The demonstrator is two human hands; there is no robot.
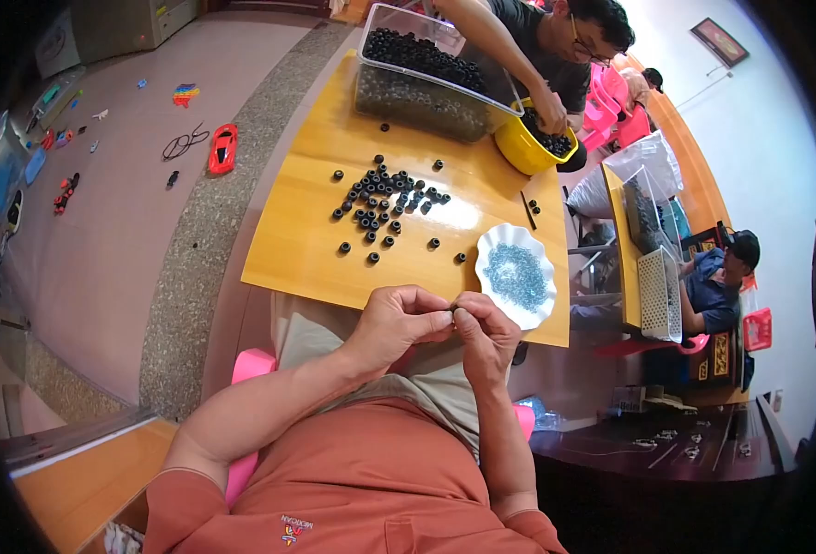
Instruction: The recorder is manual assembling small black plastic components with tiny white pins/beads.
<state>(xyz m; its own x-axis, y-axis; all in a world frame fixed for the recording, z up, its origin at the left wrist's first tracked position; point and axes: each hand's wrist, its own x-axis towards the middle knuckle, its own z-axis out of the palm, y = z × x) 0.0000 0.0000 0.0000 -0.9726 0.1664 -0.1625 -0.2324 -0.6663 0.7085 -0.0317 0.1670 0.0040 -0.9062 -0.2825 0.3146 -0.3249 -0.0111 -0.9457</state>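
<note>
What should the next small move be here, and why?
Probably a gentle press on the small dark piece: the left hand and right hand appear to pinch it together, near the white plate of bluish beads.

Rust-red short-sleeved shirt (371, 475), small chest emblem (292, 533); beige trousers (316, 328).

White wall (766, 152), pinkish tiled floor (117, 212), pink chairs (600, 90)

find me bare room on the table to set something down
Free: the table left of the black pieces; also right of them, between tub and plate. Crowded: the middle, under black pieces; far end, under bin.
</note>
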